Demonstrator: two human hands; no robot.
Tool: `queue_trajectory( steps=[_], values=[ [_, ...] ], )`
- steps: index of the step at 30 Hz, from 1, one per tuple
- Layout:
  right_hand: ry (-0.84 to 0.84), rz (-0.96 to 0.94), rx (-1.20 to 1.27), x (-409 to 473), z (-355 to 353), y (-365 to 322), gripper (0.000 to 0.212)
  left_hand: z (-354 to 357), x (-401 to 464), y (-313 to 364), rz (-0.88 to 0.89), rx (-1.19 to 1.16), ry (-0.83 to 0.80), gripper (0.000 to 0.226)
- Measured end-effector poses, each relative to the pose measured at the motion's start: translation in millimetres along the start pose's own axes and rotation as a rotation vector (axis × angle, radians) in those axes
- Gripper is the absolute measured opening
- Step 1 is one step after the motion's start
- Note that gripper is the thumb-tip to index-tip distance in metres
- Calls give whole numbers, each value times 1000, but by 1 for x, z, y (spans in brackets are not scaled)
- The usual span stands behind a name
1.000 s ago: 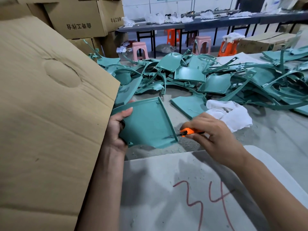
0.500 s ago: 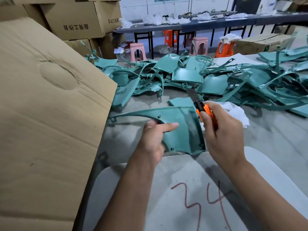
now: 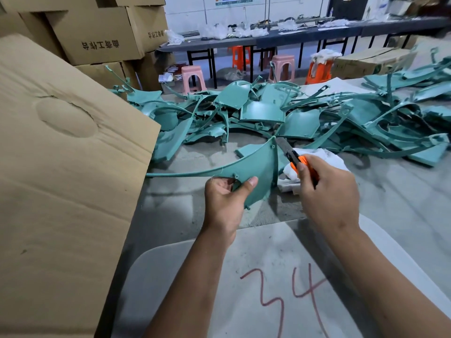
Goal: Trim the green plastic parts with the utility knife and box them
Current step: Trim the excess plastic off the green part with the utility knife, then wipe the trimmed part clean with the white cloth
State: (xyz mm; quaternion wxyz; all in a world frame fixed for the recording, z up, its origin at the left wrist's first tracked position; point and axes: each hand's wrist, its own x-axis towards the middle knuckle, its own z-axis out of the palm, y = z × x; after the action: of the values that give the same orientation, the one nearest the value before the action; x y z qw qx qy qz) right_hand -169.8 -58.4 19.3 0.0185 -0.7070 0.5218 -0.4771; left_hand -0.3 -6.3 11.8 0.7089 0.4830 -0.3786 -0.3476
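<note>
Over the near edge of the bench: the left hand (image 3: 225, 198) pinches a curved green plastic part (image 3: 258, 164) by its lower edge, thumb on the face, holding it up off the table; its long thin tail runs left to the cardboard flap.
Right hand (image 3: 329, 193): curled round the orange utility knife (image 3: 296, 159), dark blade out and pointing up-left, its tip just beside the top corner of the held part.
Blocking the left: a big cardboard flap (image 3: 66, 167) with a round dent leans across that whole side and hides whatever lies behind it.
Behind the hands: a crumpled white rag (image 3: 324, 154) lies on the table, partly covered by the knife hand.
Further back: a heap of green parts (image 3: 268, 111), panels and thin curved strips tangled together, spreads across the table from the flap to the right edge.
Surface: a grey, scuffed tabletop (image 3: 390, 191); at the near edge lies a pale rounded board (image 3: 195, 276) with "34" scrawled in red.
Room: stacked cardboard boxes (image 3: 97, 32) with printed characters stand at back left.
Far side: long dark tables (image 3: 292, 36) carry white clutter, with pink stools (image 3: 192, 78) and orange stools (image 3: 317, 69) beneath and before them.
Back right: another cardboard box (image 3: 366, 61) sits by the table.
</note>
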Motion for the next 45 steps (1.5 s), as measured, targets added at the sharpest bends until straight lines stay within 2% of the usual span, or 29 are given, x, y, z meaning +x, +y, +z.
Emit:
queue_trajectory(
  steps=[3,5,7,9,11,14,19,21,24,27,30,31,34,35,37,38,40,43,45],
  values=[
    [89,-131,153,-5,-3,-12,20,3,0,0,12,-2,-20,14],
    [22,-276,226,-11,-2,-22,22,4,-1,0,12,-23,-36,16],
    [-64,-300,223,-12,2,-25,21,1,-2,-1,7,-27,-36,17],
    [-43,-215,155,-7,3,-19,21,-4,0,-1,3,-31,-27,16],
    [-15,-51,41,0,1,-5,24,-8,3,-1,9,-40,-34,18],
    [-99,141,-160,4,0,11,23,-11,3,1,50,-46,-101,25],
    [-185,214,-141,2,5,2,16,-19,7,8,69,3,-109,22],
    [-266,185,-177,-1,5,-1,22,-22,8,13,45,-52,-85,22],
    [-372,160,-235,-3,3,-3,43,-28,8,19,-34,-107,-80,24],
    [-286,170,-208,2,1,1,50,-37,6,26,-158,-125,-209,26],
    [-105,139,-250,8,3,15,24,-41,4,30,-259,-93,-299,23],
    [-100,158,-296,9,4,20,23,-42,3,30,-279,-76,-320,23],
    [-319,248,-356,14,5,35,51,-42,1,31,-315,25,-374,23],
    [-406,251,-360,15,5,38,53,-43,1,31,-322,67,-394,26],
    [-496,203,-361,17,7,42,42,-44,1,29,-329,166,-458,30],
    [-486,176,-341,18,9,44,32,-44,0,28,-327,212,-487,29],
    [-349,166,-234,18,9,42,19,-44,0,28,-331,270,-501,27],
    [2,124,4,16,5,36,15,-45,1,28,-355,262,-509,27],
    [100,87,226,15,1,29,16,-46,3,28,-360,255,-516,22]
  ],
)
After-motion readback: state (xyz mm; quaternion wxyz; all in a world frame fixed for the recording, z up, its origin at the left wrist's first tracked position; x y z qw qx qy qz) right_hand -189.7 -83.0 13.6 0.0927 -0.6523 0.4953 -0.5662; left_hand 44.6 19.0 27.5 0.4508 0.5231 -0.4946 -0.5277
